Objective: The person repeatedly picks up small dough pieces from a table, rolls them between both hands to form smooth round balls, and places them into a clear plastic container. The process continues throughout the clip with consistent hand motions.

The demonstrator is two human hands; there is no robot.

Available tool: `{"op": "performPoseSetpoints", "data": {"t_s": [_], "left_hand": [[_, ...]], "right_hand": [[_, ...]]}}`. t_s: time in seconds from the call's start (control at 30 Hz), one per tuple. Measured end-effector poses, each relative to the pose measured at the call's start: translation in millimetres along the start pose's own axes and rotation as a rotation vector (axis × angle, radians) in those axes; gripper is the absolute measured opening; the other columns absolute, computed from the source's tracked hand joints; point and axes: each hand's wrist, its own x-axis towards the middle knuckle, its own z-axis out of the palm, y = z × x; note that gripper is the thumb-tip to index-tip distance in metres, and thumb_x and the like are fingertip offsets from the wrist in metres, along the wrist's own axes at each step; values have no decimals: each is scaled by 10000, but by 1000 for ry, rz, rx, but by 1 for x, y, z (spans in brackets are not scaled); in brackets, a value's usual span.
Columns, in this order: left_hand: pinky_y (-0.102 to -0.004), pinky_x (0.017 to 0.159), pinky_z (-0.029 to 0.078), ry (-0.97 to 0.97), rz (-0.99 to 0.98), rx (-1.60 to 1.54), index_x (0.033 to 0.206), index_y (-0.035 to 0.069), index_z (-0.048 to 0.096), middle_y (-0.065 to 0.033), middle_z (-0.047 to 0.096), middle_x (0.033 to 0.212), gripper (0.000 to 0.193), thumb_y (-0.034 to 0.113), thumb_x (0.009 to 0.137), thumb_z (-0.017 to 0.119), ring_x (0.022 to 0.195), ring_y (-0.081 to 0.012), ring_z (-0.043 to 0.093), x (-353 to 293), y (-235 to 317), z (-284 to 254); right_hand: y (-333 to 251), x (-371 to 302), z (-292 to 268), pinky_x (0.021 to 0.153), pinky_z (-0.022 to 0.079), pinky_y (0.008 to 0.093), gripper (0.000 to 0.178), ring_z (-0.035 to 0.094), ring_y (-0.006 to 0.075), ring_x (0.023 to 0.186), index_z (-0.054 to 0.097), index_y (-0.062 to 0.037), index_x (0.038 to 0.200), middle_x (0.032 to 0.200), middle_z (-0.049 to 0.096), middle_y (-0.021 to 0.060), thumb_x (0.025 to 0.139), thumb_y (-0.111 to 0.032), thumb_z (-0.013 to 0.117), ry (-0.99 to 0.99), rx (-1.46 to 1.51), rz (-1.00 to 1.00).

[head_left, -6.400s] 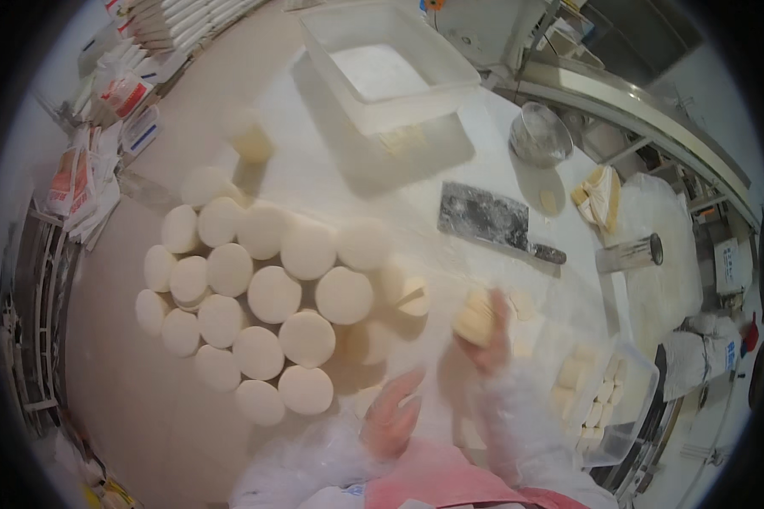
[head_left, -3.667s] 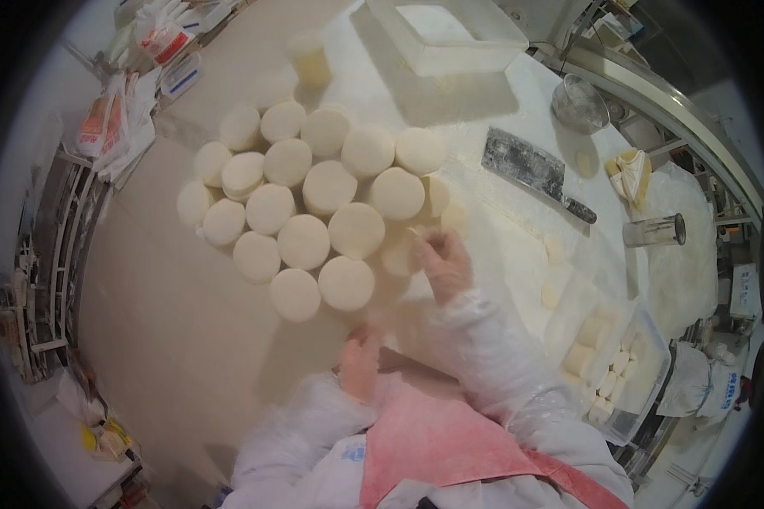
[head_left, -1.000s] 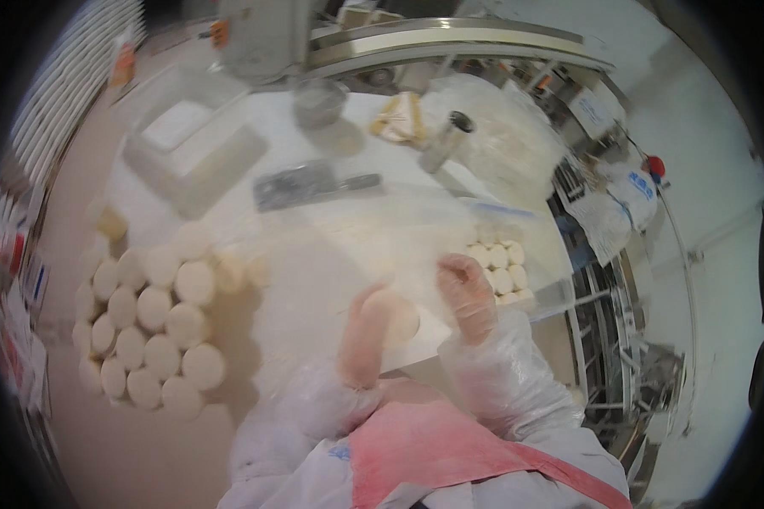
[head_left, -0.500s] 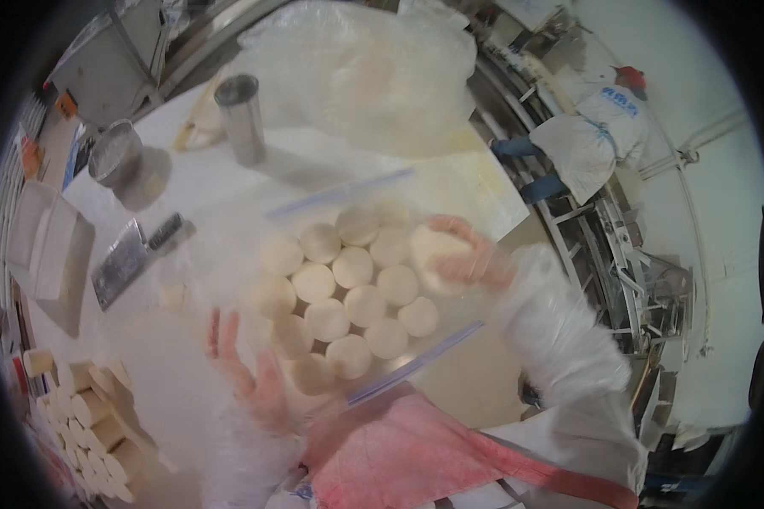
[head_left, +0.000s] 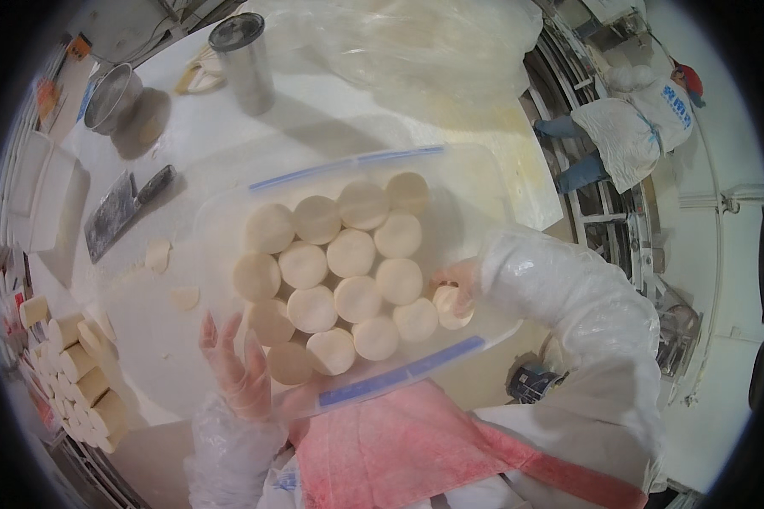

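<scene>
Apron (head_left: 382, 445), pink, in the foreground | left hand (head_left: 239, 366) open, fingers spread, by the near-left corner of a translucent plastic bin (head_left: 403, 371) | right hand (head_left: 460, 282) gripping a dough-like cylinder (head_left: 454, 312) inside the bin's right end, beside rows of matching cylinders (head_left: 351, 253) (pale, flat-topped) | floured cleaver (head_left: 117, 216) to the left | metal canister (head_left: 246, 75) beyond | co-worker (head_left: 626, 140), red-capped, far right

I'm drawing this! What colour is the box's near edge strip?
The strip is blue, clearest in the head view.
</scene>
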Motion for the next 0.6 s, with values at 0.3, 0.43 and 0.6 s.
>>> {"op": "performPoseSetpoints", "data": {"t_s": [0.3, 0.43, 0.6], "left_hand": [[-451, 1010, 328, 135, 546, -130, 1221, 4, 492, -183, 432, 1292, 477, 24, 758, 601, 1241, -339, 367, 11, 19, 5], [-440, 1008, 343, 126, 159, -339, 1244, -3, 464, -187, 446, 1278, 489, 33, 775, 598, 1209, -335, 410, -19, -17, -17], [-350, 998, 356, 250, -467, -845, 1240, 48, 480, -160, 467, 1255, 368, 105, 880, 534, 1176, -247, 446, -107, -155, -127]], "right_hand": [[-6, -45, 49, 964, 405, 394, 919, 485, 286, 1161, 357, -63, 1356, 1262, 496, 191, 602, -309, 820, 296, 322, 52], [-98, -96, 31, 964, 394, 361, 735, 486, 259, 1144, 440, -35, 1280, 1236, 508, 167, 693, -332, 769, 857, -111, 177], [-363, -43, 87, 780, 462, 253, 194, 569, 128, 853, 628, -13, 995, 917, 612, 63, 917, -159, 527, 1057, 204, -762]]}}
